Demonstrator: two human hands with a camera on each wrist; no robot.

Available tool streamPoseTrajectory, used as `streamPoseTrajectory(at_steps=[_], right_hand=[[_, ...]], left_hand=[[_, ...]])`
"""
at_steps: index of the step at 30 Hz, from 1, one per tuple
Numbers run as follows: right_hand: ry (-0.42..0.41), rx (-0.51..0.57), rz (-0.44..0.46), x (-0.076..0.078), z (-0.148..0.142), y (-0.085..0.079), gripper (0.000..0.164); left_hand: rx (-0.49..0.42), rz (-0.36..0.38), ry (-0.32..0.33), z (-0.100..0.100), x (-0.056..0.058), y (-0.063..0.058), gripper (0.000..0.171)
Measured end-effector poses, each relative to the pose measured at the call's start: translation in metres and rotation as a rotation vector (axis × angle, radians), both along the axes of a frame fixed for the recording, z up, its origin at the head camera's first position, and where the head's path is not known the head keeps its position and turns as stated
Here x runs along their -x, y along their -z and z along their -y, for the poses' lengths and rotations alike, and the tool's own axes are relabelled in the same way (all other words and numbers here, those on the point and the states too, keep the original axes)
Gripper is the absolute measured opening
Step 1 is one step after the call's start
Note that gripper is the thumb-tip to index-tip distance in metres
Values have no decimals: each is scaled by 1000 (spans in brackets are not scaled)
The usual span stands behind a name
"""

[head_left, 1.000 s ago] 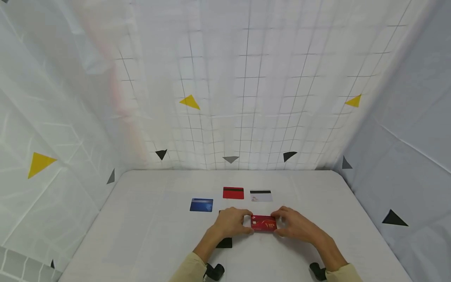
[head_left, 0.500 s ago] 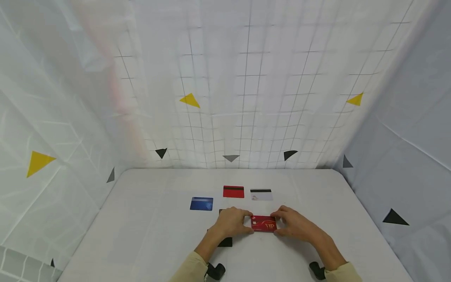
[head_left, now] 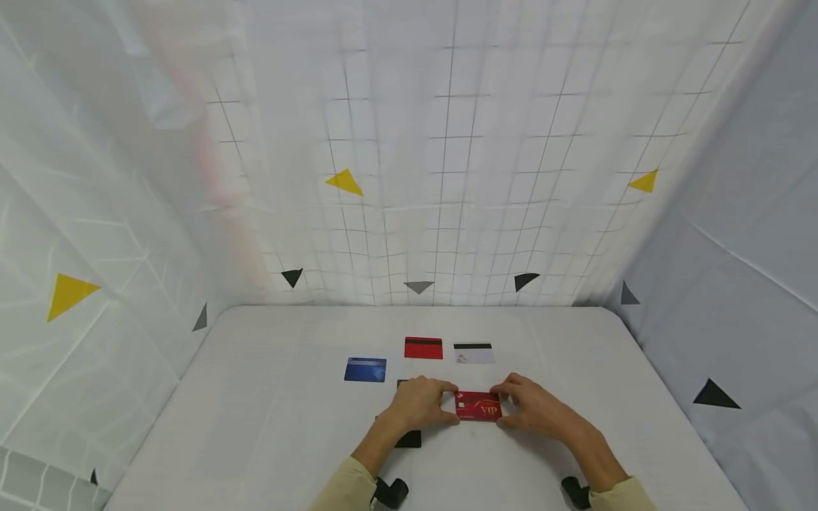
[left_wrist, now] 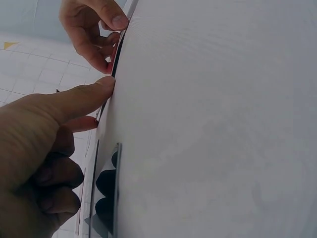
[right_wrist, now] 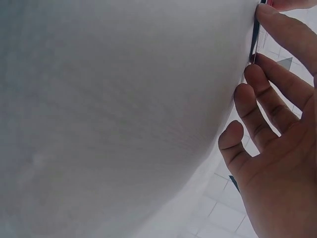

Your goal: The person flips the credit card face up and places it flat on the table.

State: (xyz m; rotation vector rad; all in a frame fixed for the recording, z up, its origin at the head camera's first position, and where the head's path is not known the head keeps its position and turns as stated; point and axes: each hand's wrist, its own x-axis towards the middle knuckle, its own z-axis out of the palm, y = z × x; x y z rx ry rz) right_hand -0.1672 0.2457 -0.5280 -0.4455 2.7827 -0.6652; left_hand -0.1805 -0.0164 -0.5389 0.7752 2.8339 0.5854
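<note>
A red card marked VIP, with a gold chip, lies at the middle of the near table. My left hand grips its left end, thumb at the near corner and index finger at the far one. At the right end, my right hand pinches the card the same way. Edge-on in the left wrist view, the card shows a dark underside close to the tabletop. In the right wrist view the remaining fingers are bent beside it. Black cards lie partly hidden beneath my left hand and wrist.
Beyond the hands lie a blue card, a red card with a dark stripe and a white card with a black stripe. The white table has white sheeting behind it and at both sides.
</note>
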Motion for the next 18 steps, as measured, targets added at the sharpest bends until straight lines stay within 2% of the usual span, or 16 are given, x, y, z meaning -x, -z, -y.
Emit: streamPoseTrajectory(at_steps=[18], right_hand=[[8,1,5,0,-1,3,57]], left_hand=[[-41,34,-22,2,0,5,56]])
